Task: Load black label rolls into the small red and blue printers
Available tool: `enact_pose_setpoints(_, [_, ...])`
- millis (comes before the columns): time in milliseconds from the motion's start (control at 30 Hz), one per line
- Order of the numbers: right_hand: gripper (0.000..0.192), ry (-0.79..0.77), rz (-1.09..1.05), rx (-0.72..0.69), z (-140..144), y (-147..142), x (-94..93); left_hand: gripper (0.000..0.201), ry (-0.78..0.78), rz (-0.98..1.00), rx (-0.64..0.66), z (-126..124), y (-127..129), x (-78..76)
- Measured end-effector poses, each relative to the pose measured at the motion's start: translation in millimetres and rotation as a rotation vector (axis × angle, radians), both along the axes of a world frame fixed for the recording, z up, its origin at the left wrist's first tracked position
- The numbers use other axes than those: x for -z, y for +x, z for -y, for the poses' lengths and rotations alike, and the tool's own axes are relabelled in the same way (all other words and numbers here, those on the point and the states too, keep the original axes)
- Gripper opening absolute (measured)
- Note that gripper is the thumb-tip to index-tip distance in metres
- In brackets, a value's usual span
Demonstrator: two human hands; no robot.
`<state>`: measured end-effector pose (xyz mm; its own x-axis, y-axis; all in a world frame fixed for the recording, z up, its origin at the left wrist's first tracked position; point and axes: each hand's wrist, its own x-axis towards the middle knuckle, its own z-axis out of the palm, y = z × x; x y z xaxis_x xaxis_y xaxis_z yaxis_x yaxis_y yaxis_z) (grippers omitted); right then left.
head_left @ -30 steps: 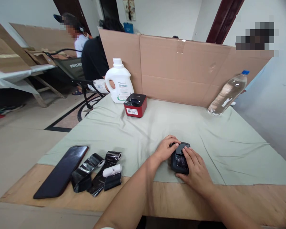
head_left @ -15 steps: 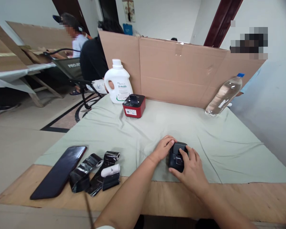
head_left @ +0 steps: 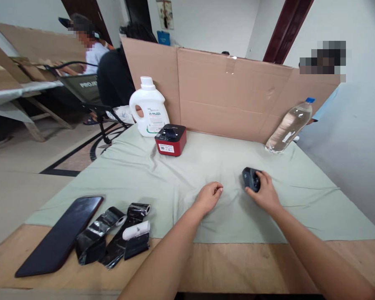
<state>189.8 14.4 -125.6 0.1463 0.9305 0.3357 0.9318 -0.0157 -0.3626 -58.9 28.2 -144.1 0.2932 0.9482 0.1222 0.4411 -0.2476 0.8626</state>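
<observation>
My right hand (head_left: 265, 193) grips a small black device (head_left: 250, 178) that rests on the pale green cloth (head_left: 187, 175), right of centre. My left hand (head_left: 209, 196) lies on the cloth a short way to its left, fingers loosely curled, holding nothing. A red and black label printer (head_left: 170, 139) stands further back beside a white detergent jug (head_left: 148, 107). Black ribbon rolls (head_left: 112, 233) with a white core lie at the front left on the wooden tabletop (head_left: 237, 266).
A dark phone (head_left: 60, 235) lies at the front left. A clear water bottle (head_left: 288, 125) leans against the cardboard screen (head_left: 231, 96) at the back right. Beyond the screen at left, people sit by a folding chair (head_left: 90, 93).
My right hand has carried the black device back and to the right across the cloth. My left hand has let go of it and stayed near the centre.
</observation>
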Motion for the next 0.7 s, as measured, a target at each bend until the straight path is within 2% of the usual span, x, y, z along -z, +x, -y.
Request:
enact_pose_setpoints(100, [0.078,-0.078,-0.016,0.184,-52.8,60.5,-9.8,0.025,-0.013,-0.116,0.047,3.0,-0.1,-7.4])
enact_pose_setpoints(200, [0.079,-0.170,0.021,0.311,-88.4,105.2,-18.4,0.026,-0.014,-0.163,0.057,5.9,0.4,-11.8])
enact_pose_setpoints(267, [0.080,-0.195,0.034,0.366,-102.4,122.9,-19.3,0.025,0.001,-0.171,0.063,7.0,1.0,-12.8])
enact_pose_setpoints(367, [0.082,-0.169,0.039,0.373,-114.3,134.5,-13.4,0.024,0.011,-0.181,0.068,7.1,1.7,-13.2])
enact_pose_setpoints(467, [0.081,-0.140,0.070,0.397,-119.5,133.3,-7.3,0.025,-0.001,-0.202,0.072,6.7,2.0,-13.8])
enact_pose_setpoints(567, [0.079,-0.126,0.127,0.475,-124.2,116.0,-11.2,0.023,-0.013,-0.234,0.128,7.3,1.6,-14.0])
enact_pose_setpoints(633, [0.078,-0.074,0.177,0.455,-130.7,88.8,-20.7,0.019,-0.014,-0.259,0.186,8.1,1.2,-13.2])
enact_pose_setpoints(700, [0.073,-0.045,0.200,0.361,-140.1,45.1,-33.5,0.016,-0.008,-0.268,0.218,8.8,0.9,-12.1])
